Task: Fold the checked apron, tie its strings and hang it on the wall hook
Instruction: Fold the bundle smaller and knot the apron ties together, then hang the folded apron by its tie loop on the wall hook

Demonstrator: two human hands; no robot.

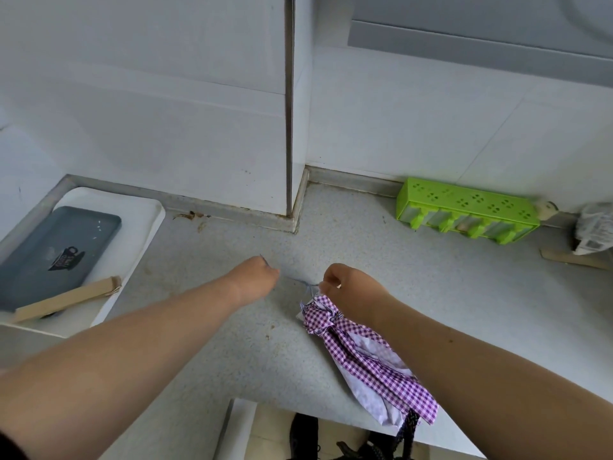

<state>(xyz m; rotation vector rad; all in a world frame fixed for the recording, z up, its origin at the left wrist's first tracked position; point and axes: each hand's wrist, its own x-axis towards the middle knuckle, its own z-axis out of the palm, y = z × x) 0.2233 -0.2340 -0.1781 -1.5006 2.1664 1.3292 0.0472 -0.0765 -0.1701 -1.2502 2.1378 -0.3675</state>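
The purple-and-white checked apron [371,360] lies bunched into a long narrow bundle on the grey speckled counter [431,293], its lower end hanging over the front edge. A thin grey string [295,280] runs taut from the bundle's top toward the left. My right hand [351,290] pinches the string at the top of the bundle. My left hand [257,277] is curled round the string's other end, pulling it leftward. Dark dotted straps [406,433] dangle below the counter edge. No wall hook is in view.
A white tray [139,234] at the left carries a dark grey tray [53,254] and a wooden stick [66,302]. A green ice-pop mould [464,210] stands by the back wall. A crumpled bag [593,230] sits far right. A tiled wall corner [290,127] juts forward.
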